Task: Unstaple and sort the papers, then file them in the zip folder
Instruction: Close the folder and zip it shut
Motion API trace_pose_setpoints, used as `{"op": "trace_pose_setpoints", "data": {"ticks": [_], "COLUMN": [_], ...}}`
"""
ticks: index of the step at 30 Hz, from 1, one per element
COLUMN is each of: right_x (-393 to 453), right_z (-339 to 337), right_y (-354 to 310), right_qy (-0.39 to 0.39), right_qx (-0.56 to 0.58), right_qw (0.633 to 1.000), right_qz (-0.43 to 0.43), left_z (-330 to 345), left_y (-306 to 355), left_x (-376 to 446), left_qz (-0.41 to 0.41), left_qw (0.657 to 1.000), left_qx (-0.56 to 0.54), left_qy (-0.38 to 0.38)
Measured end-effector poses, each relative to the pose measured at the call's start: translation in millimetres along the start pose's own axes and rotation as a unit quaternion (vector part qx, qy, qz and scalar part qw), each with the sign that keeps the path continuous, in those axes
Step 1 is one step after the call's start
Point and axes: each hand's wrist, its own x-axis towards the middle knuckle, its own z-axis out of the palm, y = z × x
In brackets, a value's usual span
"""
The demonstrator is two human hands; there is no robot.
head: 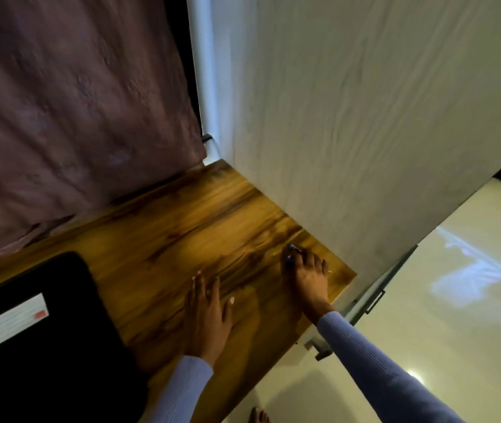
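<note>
Wooden table (182,233) — staple remover (294,248) under right hand (308,277) fingertips.

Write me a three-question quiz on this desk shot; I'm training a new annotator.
1. True or false: the left hand lies flat with straight fingers on the brown wooden desk.
2. Which hand has a grip on the small dark blue tool: A left, B right?
3. Fill in: the black zip folder with a white label lies on the person's ____ side.

Key: 1 true; 2 B; 3 left.
</note>
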Motion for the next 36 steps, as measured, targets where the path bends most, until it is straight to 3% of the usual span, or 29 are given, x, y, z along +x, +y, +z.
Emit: {"op": "trace_pose_setpoints", "data": {"ticks": [3,7,11,18,27,36], "right_x": [-5.4,-20.8,-32.8,-36.1,-41.5,-48.1], "right_z": [-4.4,-2.5,12.4,23.3,40.7,36.3], "right_y": [-9.1,-69.6,-155.4,-254.5,-262.1,-264.9], "right_qy": [-0.012,-0.063,-0.071,-0.121,-0.105,-0.092], "right_qx": [0.031,0.148,0.076,0.067,0.1,0.135], "right_qw": [0.999,0.983,0.975,0.968,0.976,0.975], "right_qz": [-0.034,-0.091,-0.198,-0.209,-0.164,-0.152], "left_z": [-7.4,-27.2,-54.9,-88.5,-94.6,-91.9], "left_y": [-9.6,-40.9,-90.6,-169.1,-196.0,-202.2], "left_x": [-2.1,-13.7,-38.5,-83.0,-99.8,-100.1], "left_qz": [-0.016,-0.055,-0.112,-0.119,-0.113,-0.096], "left_qw": [1.0,0.996,0.989,0.987,0.988,0.991], "left_qx": [0.009,0.031,0.053,0.11,0.089,0.078], "left_qy": [0.021,0.065,0.079,0.015,-0.064,-0.057]}}
